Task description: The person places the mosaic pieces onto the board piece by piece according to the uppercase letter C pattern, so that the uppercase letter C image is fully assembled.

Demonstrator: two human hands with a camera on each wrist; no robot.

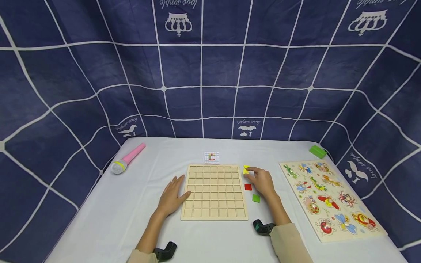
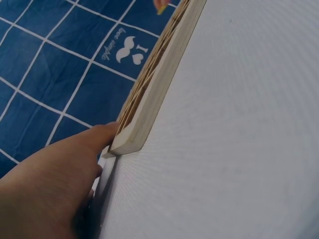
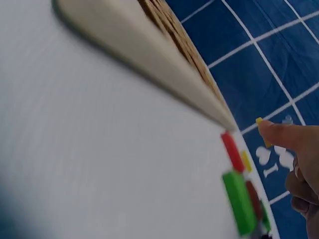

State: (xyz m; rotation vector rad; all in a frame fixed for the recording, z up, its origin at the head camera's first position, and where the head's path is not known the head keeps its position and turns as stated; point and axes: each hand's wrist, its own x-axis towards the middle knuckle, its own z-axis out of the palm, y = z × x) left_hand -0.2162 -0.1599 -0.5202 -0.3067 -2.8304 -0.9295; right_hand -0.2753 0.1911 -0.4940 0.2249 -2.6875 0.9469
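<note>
A wooden grid board (image 1: 213,191) lies on the white table with its square compartments bare. At its left edge rests my left hand (image 1: 170,196), fingers spread, the thumb touching the board's rim. My right hand (image 1: 262,181) is beyond the board's right edge and pinches a small yellow tile (image 3: 259,120) between thumb and fingers, off the table. Another yellow tile (image 3: 246,162) lies below it. Nearer me along that side are a red tile (image 1: 248,187) and a green tile (image 1: 255,198). Behind the board is a card (image 1: 211,157) printed with a C-shaped coloured pattern.
A pink toy microphone (image 1: 129,158) lies at the back left. On the right is a wooden insect puzzle board (image 1: 286,167), with a green block (image 1: 317,151) behind it. A dark blue checked curtain (image 1: 217,65) surrounds the table's back and sides.
</note>
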